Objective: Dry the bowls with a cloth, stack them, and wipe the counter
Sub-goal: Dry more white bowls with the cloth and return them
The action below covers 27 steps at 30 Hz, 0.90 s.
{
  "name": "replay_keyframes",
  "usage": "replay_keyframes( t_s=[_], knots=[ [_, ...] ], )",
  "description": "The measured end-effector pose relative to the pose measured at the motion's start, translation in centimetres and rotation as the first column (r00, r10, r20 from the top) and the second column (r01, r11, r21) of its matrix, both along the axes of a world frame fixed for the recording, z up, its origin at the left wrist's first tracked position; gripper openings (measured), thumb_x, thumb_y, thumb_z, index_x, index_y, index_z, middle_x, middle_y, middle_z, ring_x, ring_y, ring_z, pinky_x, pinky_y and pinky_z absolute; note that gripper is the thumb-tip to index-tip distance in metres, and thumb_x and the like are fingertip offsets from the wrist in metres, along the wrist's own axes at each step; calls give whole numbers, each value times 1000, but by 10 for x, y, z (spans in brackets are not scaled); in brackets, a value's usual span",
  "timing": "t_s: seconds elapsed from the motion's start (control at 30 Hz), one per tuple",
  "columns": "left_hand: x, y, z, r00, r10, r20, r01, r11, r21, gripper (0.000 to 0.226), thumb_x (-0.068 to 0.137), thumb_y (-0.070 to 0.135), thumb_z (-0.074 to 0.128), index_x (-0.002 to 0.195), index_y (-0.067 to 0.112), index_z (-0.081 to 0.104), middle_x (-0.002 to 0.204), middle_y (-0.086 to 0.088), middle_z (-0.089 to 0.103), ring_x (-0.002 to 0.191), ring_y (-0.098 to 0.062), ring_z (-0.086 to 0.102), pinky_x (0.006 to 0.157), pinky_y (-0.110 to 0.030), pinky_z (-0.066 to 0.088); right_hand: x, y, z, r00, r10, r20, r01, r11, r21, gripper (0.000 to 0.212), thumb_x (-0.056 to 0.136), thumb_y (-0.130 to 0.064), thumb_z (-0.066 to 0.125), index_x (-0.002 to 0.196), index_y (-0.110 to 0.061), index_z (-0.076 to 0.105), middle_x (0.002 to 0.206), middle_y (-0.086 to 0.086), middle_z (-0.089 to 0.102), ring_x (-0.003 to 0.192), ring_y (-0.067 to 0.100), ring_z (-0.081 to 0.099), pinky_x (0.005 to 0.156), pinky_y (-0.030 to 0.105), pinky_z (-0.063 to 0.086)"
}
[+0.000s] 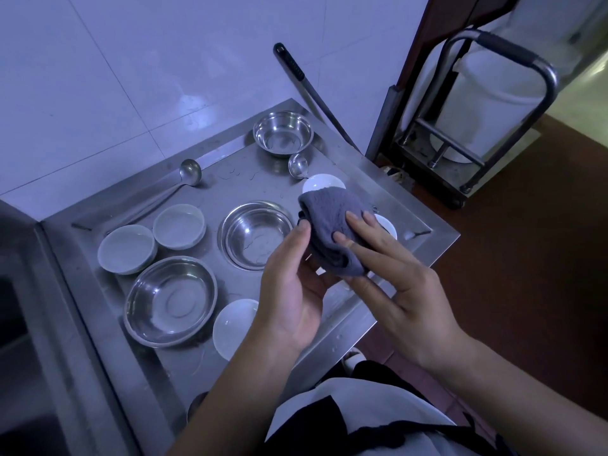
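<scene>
Your left hand (291, 291) cups a white bowl (324, 183) from below, your right hand (388, 274) presses the grey cloth (332, 225) onto it with straight fingers, above the steel counter (204, 353).

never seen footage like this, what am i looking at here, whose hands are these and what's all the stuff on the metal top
There is no machine here. A person wears a wide-angle camera on the head, so this single picture looks forward and down at their own two bare hands.

The left hand holds a white bowl, mostly hidden by a grey cloth. The right hand presses the cloth against the bowl with straight fingers, drying it.

Below lies a steel counter, with water drops on it. On it stand three steel bowls: one at the back, one in the middle, one nearer. Two pale bowls sit side by side at the left, and another white bowl lies near the left wrist. A ladle rests at the back, and a smaller scoop lies by the far steel bowl.
</scene>
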<state>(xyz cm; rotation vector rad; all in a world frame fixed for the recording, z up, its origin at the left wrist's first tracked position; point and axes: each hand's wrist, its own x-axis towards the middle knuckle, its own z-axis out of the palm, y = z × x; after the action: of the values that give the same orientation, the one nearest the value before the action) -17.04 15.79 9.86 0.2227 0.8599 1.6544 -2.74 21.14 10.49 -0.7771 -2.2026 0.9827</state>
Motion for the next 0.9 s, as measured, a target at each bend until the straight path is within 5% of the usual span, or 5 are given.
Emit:
replay_keyframes(
  t_s=[0.17,0.53,0.67,0.77,0.9],
  knots=[
    [-3,4,-2,998,62,26,-58,992,-113,54,88,48,56,122,6,69,129,-17,68,124,-30,63,110,-47,46,-1,-4,-13,999,22,-29,-14,973,232,39,95,-18,63,134,-10,61,151,8,48,149,27,33,120,38,30],
    [-17,-2,-9,983,64,171,-18,967,-254,77,72,30,72,135,-11,55,131,-28,62,108,-32,62,94,-39,52,20,1,-33,966,259,13,-252,926,280,33,96,-10,55,128,-2,62,146,18,50,147,41,32,115,57,34],
    [-24,-3,-13,942,94,321,-38,984,-177,97,65,25,91,145,-8,46,148,-24,50,132,-32,55,111,-38,45,19,-8,-46,982,175,-75,-148,950,275,36,103,-16,50,136,-3,56,154,14,43,148,43,28,116,64,28],
    [-28,-2,-18,940,133,314,-97,987,-128,41,81,25,70,114,2,72,114,-12,73,100,-19,72,87,-29,60,15,-25,-53,978,23,-207,5,991,134,39,102,-15,53,140,-5,49,160,0,37,150,38,28,121,48,28],
    [-24,-6,-16,964,91,250,-94,996,1,23,83,20,61,83,12,82,94,-5,79,87,-15,76,77,-32,63,-2,-27,-31,879,-339,-335,181,888,-423,27,97,-12,60,119,-21,74,128,-1,67,122,18,59,104,35,44]
  ],
)
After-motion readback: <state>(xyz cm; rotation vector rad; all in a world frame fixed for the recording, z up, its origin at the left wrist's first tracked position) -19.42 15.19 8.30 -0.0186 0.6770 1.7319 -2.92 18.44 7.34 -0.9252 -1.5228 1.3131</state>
